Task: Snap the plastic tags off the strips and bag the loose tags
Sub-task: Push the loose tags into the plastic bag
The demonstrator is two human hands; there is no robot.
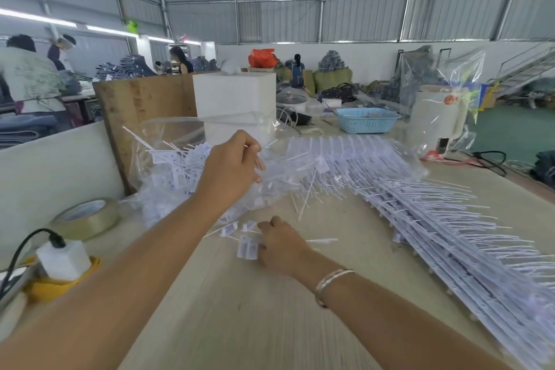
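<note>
Nearest me, right hand (282,246) pinches loose tags (247,245) off the table (240,309); left hand (232,165) pinches the clear bag (180,165) mouth. Bagging step, I judge; next, lift them in. Strips (435,219) wait rightward.

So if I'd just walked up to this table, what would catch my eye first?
Probably the big fan of white tag strips spread along the table's right side, their thin tails bristling outward. Next, the clear plastic bag of loose tags at centre left, where the left hand pinches its opening. In front, the right hand gathers a few loose tags off the table.
</note>
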